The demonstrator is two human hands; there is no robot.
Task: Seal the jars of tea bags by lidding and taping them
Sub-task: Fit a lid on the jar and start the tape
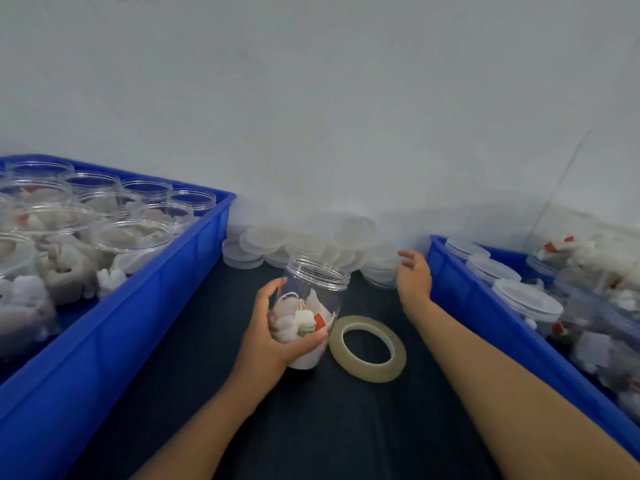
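On your left sits a blue plastic crate of open clear jars holding tea bags. Your left hand is wrapped around a clear, lidless plastic jar of tea bags on the dark mat, just beside a flat roll of clear tape. Your right hand, fingers loosely spread and holding nothing, reaches the pile of translucent plastic lids, next to a second blue crate of lidded jars.

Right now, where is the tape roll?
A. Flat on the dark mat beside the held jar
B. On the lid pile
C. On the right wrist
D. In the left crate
A: the tape roll lies flat on the dark mat, right beside the jar gripped by the left hand.
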